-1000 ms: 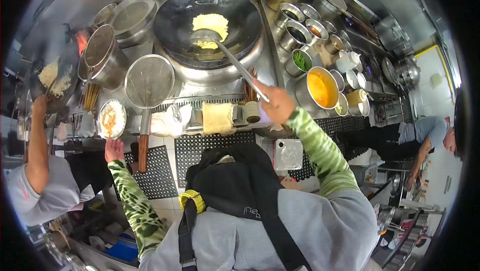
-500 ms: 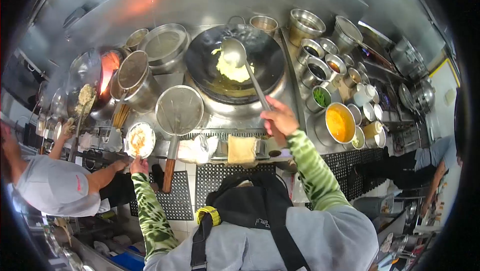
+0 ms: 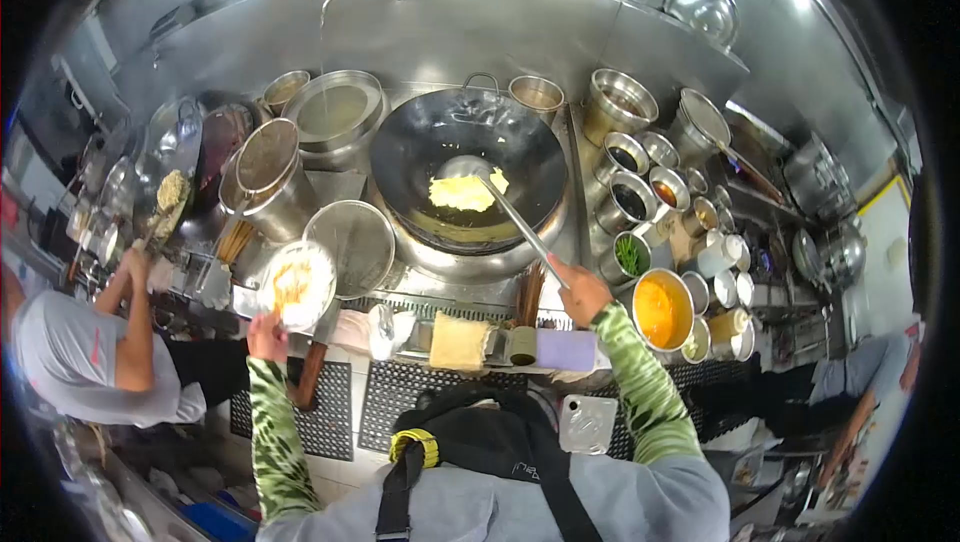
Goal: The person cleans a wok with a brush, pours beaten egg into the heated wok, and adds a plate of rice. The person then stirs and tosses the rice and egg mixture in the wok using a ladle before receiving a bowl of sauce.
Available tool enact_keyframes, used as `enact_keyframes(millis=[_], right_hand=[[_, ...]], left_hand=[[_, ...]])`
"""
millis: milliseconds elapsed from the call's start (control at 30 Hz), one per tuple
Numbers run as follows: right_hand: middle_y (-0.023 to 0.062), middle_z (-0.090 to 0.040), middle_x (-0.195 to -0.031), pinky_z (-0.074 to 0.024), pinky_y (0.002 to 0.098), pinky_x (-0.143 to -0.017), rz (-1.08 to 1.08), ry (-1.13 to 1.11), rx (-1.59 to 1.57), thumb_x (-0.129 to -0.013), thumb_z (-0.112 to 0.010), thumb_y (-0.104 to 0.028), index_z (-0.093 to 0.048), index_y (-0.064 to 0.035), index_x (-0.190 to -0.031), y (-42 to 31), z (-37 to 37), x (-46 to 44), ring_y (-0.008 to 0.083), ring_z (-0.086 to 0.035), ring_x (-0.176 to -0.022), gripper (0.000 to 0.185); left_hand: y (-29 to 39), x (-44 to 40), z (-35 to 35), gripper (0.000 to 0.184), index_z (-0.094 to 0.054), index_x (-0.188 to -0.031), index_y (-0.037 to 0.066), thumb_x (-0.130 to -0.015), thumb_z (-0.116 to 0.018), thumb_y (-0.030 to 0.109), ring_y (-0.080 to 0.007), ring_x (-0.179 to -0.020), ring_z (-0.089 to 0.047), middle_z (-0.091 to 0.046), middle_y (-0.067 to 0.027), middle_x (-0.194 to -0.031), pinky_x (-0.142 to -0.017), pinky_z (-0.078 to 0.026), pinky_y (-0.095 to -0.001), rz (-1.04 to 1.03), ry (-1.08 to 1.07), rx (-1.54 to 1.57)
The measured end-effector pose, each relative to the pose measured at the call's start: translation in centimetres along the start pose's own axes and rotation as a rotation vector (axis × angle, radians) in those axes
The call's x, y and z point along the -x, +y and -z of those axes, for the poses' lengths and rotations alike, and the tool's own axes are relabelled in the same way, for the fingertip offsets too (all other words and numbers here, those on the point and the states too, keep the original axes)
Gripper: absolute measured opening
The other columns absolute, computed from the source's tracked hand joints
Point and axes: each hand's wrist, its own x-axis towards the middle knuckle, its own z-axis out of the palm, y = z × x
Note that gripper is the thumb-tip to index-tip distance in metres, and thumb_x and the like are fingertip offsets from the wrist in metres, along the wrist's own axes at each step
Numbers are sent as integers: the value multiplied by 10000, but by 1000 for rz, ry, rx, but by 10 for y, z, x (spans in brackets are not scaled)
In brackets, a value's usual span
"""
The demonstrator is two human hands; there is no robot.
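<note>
On the left, the left grip (image 3: 268, 335) is clamped on the near edge of a bowl (image 3: 328, 297) heaped with pale food (image 3: 293, 284) that has an orange-brown patch in the middle. It looks full, so it is best held level. The bowl overlaps a mesh strainer (image 3: 360, 232); whether the two touch I cannot tell, but care is wise around its wooden handle (image 3: 310, 374), just beside the grip.

In the middle, a soft yellow, egg-like mass (image 3: 462, 194) lies low in the wok (image 3: 408, 154), with the head of the ladle (image 3: 522, 230) at its far side. Short, low strokes with the ladle's back should turn it without tearing; a few yellow flecks on the wok's wall are worth gathering in before they dry.

Further right, the right grip (image 3: 582, 292) is closed around the ladle's handle, which slants down into the wok. A loose wrist suits this better than a swinging elbow, because a pot (image 3: 686, 312) of orange liquid (image 3: 656, 308) stands just beside the sleeve (image 3: 640, 357).
</note>
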Motion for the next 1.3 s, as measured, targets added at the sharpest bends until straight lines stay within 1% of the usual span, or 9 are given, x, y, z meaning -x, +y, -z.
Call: enact_keyframes(millis=[233, 367, 433, 600, 767, 933, 1167, 1233, 1300], right_hand=[[278, -586, -1114, -479, 394, -824, 168, 303, -254, -800, -585, -55, -426, -31, -1366, 7, 9, 48, 394, -609, -943, 589], [232, -614, -1118, -492, 335, -731, -6, 292, -242, -802, -600, -15, -440, -12, -1356, -2, 37, 95, 324, -635, -837, 577], [227, -622, -1086, -489, 327, -709, 11, 318, -204, -799, -604, -7, -445, -15, -1355, 4, 37, 114, 307, -631, -809, 579], [214, -625, -985, -465, 303, -635, -5, 341, -161, -791, -605, 20, -452, -7, -1347, 20, 28, 136, 245, -572, -683, 578], [182, -587, -838, -468, 364, -683, 40, 418, -250, -807, -601, 1, -423, -17, -1375, 20, 39, 133, 305, -570, -713, 595], [156, -614, -891, -460, 309, -619, 156, 582, -347, -849, -556, 0, -433, 27, -1360, 13, 87, 108, 201, -561, -671, 527], [68, -569, -794, -439, 281, -602, 161, 51, -211, -791, -505, 46, -403, -47, -1405, 43, 59, 14, 130, -509, -650, 630], [295, -584, -1143, -462, 373, -845, 329, -24, -27, -727, -568, -14, -411, -29, -1385, 53, 33, 1, 417, -600, -1009, 676], [320, -571, -1108, -455, 456, -841, 501, 28, 24, -744, -585, -47, -363, -23, -1406, 63, 14, -6, 459, -576, -960, 699]], left_hand=[[86, -23, -278, 118, -550, -823, 153, -841, -666, 141, -90, -554, -504, -546, 30, -697, -419, -422, -228, 6, -357, -223], [130, -5, -404, 155, -523, -796, 41, -845, -614, 156, -193, -566, -589, -563, -74, -613, -494, -480, -332, -533, -470, -810], [122, -3, -451, 123, -536, -876, 34, -798, -565, 126, -412, -760, -603, -608, -214, -742, -673, -499, -451, -1082, -446, -1193], [-20, -53, -514, 286, -578, -1134, 89, -872, -466, 118, -342, -778, -664, -583, -270, -1116, -692, -546, -461, -1066, -723, -1775], [21, -4, -511, 289, -570, -1118, 81, -839, -498, 74, -376, -835, -657, -470, -239, -1332, -732, -537, -473, -1025, -312, -1374], [-26, -86, -448, 80, -557, -774, 79, -835, -542, 130, -307, -575, -618, -605, -121, -638, -523, -491, -424, -988, 144, -841], [43, 104, -283, 135, -523, -772, 71, -809, -653, 79, -140, -512, -558, -552, -36, -638, -461, -500, -299, -212, 93, 70], [74, 183, -230, 126, -534, -780, 71, -830, -640, 115, -134, -515, -545, -558, -27, -655, -458, -483, -288, -94, 113, 26], [79, 246, -171, 129, -538, -780, 72, -851, -621, 140, -138, -553, -565, -567, -22, -676, -462, -471, -280, -106, 123, 67]])
